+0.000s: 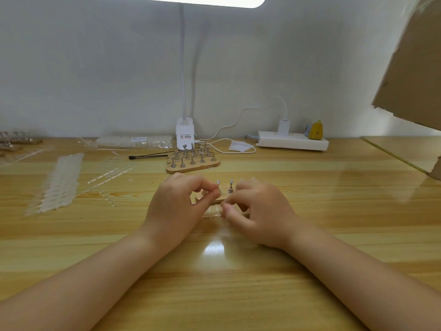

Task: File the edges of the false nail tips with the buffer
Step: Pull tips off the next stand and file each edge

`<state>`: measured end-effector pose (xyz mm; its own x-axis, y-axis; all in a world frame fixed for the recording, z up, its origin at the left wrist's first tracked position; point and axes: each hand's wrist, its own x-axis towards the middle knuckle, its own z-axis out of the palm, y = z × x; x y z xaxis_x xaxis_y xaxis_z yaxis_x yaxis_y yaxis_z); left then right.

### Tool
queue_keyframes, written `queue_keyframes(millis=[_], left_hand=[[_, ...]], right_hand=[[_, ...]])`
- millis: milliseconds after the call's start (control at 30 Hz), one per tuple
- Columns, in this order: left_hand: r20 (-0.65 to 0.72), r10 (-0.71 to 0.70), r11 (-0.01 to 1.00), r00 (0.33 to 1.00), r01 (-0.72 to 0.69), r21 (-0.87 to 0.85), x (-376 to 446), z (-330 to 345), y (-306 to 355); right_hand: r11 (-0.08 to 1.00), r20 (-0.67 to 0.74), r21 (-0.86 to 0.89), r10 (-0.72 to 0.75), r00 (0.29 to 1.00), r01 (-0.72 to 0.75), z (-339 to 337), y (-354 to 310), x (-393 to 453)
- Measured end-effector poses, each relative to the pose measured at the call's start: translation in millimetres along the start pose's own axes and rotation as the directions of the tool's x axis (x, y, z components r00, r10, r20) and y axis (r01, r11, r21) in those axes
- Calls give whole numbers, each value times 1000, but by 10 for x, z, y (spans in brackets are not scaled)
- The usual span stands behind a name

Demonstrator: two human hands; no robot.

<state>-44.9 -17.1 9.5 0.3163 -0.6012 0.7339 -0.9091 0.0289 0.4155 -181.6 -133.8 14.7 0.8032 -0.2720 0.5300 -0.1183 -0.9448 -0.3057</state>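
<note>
Nail tips strip [212, 212] lying flat by stand [216, 199] | left hand [177, 206] pinching a peg, probably steadying it | right hand [256, 212] pinching the strip | no buffer visible

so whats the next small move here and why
Probably free one tip from the clear nail-tip strip that the right hand pinches. The left hand pinches at a metal peg on the near wooden stand, and no buffer is plainly visible in either hand, so filing seems unable to start until a tip is off or seated on a peg.
</note>
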Motion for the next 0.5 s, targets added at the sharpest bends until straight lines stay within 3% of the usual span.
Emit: queue_keyframes(millis=[100, 200, 500], left_hand=[[1, 20, 1000, 1000, -20, -15, 3, -13, 15], [-3, 77, 997, 997, -77, -22, 15, -31, 30], [2, 88, 996, 996, -88, 12, 15, -47, 53]], right_hand=[[947, -61, 288, 164, 985, -140, 1, 1, 25], [848, -26, 491, 244, 969, -200, 14, -39, 45], [657, 140, 678, 328, 934, -332, 41, 13, 57]])
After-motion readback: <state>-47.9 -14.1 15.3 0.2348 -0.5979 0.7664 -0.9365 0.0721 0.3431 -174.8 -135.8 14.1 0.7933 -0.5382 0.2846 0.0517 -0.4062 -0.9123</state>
